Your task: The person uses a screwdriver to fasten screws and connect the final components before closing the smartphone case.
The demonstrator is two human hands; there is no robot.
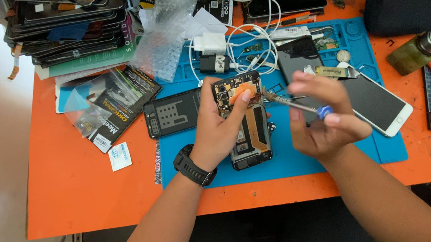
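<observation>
Left hand (222, 128) — grasping an opened phone (244, 119), back cover off and circuit board exposed; thumb pressed on an orange patch near the phone's top. A black wristwatch (194, 166) sits on this wrist. The phone lies on the blue work mat (346, 158), near the mat's middle.

Right hand (323, 116) — fingers clenched around a thin screwdriver (295, 104) with a blue cap; its metal tip points left and meets the upper right edge of the opened phone.

Blue work mat — laid on the orange counter (83, 186).

Black phone back panel (173, 113) — flat, just left of the opened phone, straddling the mat's left edge.

White smartphone (375, 103) — face up on the mat, right of the right hand, partly covered by it.

Dark phone (297, 55) — on the mat above the right hand.

White charger and cables (212, 42) — coiled at the mat's top edge.

Bubble wrap (165, 32) — upper left of the mat.

Stack of phone parts (70, 23) — far left corner of the counter.

Green bottle (418, 51) — lying tilted, right of the mat.

Black pouch (414, 3) — far right corner.
</observation>
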